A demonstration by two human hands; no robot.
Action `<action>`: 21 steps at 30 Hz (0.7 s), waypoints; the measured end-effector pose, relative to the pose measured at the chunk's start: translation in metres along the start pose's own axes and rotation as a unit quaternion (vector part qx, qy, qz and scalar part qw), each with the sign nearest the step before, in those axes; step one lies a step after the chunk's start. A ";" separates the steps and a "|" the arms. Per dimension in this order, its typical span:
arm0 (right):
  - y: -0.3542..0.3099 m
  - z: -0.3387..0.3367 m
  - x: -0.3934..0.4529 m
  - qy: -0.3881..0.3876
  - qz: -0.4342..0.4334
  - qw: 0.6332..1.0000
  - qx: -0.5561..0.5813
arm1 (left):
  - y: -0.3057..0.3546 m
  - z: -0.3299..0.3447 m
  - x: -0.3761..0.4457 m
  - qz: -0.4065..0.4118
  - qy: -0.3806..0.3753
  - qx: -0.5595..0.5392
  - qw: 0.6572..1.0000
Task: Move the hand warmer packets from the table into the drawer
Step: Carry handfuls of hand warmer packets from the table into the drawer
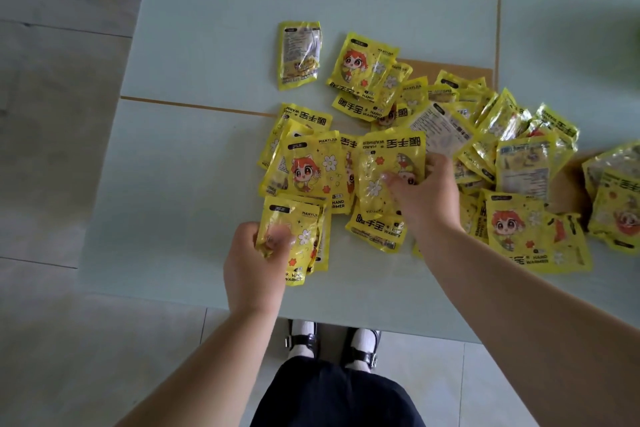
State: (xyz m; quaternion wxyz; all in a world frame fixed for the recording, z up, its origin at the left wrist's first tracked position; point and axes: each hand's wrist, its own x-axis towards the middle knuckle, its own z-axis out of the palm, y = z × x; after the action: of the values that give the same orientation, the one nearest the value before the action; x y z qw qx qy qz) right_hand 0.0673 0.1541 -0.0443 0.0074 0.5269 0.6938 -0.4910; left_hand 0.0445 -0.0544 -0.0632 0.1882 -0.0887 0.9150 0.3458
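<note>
A: Quick one. Left hand?

B: It's closing round a small stack of packets at the table's near edge. Thumb is pressing on the top packet's face, the other fingers are curling underneath, hidden. Can't count the stack, only edges are showing on its right side.

A: Right hand?

B: It's pinching one packet, upside-down print, thumb on top and blurred. The rest of the fingers are sitting behind or under the foil, so I can't tell how many are touching.

A: Where are the other packets?

B: All lying on the table. A loose one is sitting face-down, apart, toward the far side. A cluster is overlapping between the two hands. The big heap is spreading right of the right hand, heavily overlapped, most labels unreadable. More are running off the right edge, cut by the frame.

A: Anything under the heap?

B: A brown patch is peeking out behind it, mostly covered; can't tell what it is.

A: Drawer?

B: Not showing here. Below the table, dark clothing and black shoes are showing, partly hidden by the table's edge.
</note>
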 end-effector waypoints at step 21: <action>0.037 0.009 -0.023 0.010 0.160 0.981 0.107 | 0.006 0.008 0.004 -0.063 -0.071 -0.119 0.988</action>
State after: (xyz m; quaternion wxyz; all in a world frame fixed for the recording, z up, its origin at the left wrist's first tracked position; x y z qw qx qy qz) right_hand 0.1001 0.1299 -0.0618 0.0224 0.6337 0.5443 -0.5492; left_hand 0.0409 -0.0443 -0.0668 0.2618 -0.1433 0.8442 0.4453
